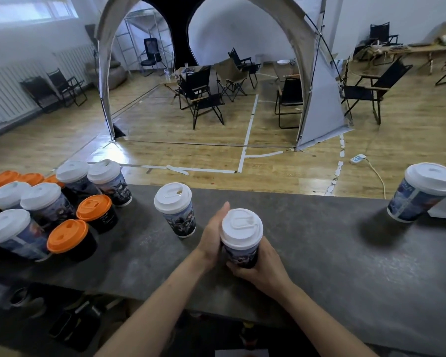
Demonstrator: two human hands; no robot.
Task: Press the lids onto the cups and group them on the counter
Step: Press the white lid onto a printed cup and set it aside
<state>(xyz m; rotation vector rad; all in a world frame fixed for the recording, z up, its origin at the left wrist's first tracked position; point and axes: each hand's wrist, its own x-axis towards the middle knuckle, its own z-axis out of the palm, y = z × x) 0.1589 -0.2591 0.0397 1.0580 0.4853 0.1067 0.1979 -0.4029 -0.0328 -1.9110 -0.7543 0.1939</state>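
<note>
Curling round the lower wall of a printed dark-blue paper cup [241,253], the right hand [260,266] grasps it from the near side. The left hand [211,238] lies against the cup's left flank with the thumb raised beside the rim. Its fingers are hidden behind the cup, so I cannot tell whether they wrap it or lie flat. This cup stands at the middle of the dark grey stone-look counter [319,253], and its white plastic sip lid [241,225] looks level and seated. Such a cup is probably light and thin-walled. It would buckle under a hard squeeze, so the stiffer base, or the band just under the rim, is the sounder place to hold, with any pressing done straight down on the lid's edge. Whether it is filled cannot be seen. Just beyond to the left stands a second white-lidded printed cup [180,217], apart from the hands but in the path of any slide leftward. Further left is the group: more white-lidded printed cups [44,202] mixed with short black cups with orange lids [95,212], packed close enough to topple if nudged. A lone white-lidded printed cup [420,197] sits well apart at the counter's right end. Beyond the counter lie a wooden floor [165,132], black folding chairs [201,96] and a grey arched tent [312,86].
</note>
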